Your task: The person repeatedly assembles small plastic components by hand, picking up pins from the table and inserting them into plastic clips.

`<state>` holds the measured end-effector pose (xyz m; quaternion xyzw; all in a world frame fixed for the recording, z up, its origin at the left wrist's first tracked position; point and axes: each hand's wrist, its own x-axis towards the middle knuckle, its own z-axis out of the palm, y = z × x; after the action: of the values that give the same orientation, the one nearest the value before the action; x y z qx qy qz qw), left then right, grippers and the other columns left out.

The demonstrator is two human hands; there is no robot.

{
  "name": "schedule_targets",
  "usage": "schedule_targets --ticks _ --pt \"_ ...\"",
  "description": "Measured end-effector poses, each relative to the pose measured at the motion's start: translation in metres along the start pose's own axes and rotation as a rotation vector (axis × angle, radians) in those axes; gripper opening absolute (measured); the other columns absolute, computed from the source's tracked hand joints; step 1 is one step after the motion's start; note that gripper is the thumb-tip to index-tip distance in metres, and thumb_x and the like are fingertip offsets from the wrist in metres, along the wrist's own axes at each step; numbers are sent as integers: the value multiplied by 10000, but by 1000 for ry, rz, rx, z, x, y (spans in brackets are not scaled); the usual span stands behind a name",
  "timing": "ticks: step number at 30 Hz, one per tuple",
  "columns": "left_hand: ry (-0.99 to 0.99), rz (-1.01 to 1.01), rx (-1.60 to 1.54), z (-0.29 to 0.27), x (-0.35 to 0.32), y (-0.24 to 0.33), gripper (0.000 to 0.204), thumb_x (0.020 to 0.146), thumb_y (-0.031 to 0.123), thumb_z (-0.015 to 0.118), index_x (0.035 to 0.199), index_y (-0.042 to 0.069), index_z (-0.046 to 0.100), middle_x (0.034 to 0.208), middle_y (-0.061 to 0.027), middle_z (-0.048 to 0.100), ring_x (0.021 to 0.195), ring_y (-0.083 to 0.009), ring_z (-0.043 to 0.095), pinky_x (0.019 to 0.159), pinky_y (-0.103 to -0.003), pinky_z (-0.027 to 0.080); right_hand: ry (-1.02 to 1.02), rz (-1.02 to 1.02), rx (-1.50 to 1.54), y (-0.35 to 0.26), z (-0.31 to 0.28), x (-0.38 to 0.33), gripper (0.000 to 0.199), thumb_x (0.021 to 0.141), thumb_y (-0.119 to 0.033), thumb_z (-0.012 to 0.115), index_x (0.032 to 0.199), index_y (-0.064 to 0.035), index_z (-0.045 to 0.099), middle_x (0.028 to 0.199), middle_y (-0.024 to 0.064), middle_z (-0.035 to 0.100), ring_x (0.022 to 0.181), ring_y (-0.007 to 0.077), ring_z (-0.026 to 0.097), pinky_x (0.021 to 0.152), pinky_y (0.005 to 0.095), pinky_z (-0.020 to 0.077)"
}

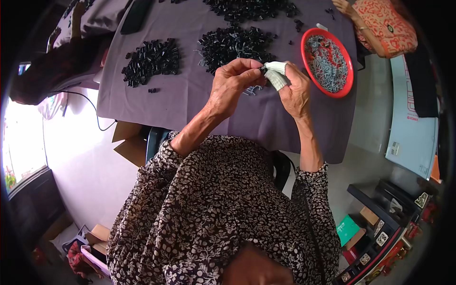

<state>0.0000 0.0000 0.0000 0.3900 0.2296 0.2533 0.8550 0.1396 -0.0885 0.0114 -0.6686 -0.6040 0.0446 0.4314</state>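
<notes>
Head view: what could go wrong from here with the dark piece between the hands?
The dark piece sits between the left hand and the right hand in pale finger covers, so it might slip. If dropped, it could get lost in the black pile nearby. The right hand is close to the red tray, so a bump might spill its grey bits.

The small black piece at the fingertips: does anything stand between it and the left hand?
Nothing visible does: the left hand pinches the small black piece directly. The right hand, pale cloth covering some fingers, is opposite.
</notes>
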Motion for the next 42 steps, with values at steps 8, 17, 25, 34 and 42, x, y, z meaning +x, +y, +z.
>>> schedule_targets --ticks 8,17,25,34,42 --pt "-5 4 -117 -1 2 -1 85 831 30 563 907 0 586 849 -48 603 767 -130 588 756 -255 491 -33 44 75 -4 1 1 266 643 39 537 901 -6 583 794 91 568 730 263 539 659 342 457" --pt "-37 -66 -211 1 3 -3 89 831 25 560 914 -2 578 875 -66 598 788 -161 599 775 -275 497 -22 215 310 -1 0 -3 184 685 0 588 866 -7 561 824 95 587 738 192 575 657 290 462" --pt "31 -7 -95 1 1 -4 82 834 14 548 909 -4 575 878 -67 599 804 -155 602 782 -290 506 -70 63 115 -2 4 2 212 669 12 577 880 -8 572 773 76 563 712 233 543 633 327 454" --pt "49 -20 -116 -1 3 -7 75 836 21 548 902 -7 572 893 -69 595 809 -144 594 798 -285 502 -61 96 80 -2 7 2 178 692 10 581 869 1 577 777 74 578 705 198 564 647 287 454" --pt "16 38 107 11 2 -1 93 853 36 526 924 -1 574 858 -73 625 787 -135 588 763 -263 472 54 489 1259 25 9 -10 148 804 -116 563 908 -19 604 841 63 607 767 147 572 758 298 459"
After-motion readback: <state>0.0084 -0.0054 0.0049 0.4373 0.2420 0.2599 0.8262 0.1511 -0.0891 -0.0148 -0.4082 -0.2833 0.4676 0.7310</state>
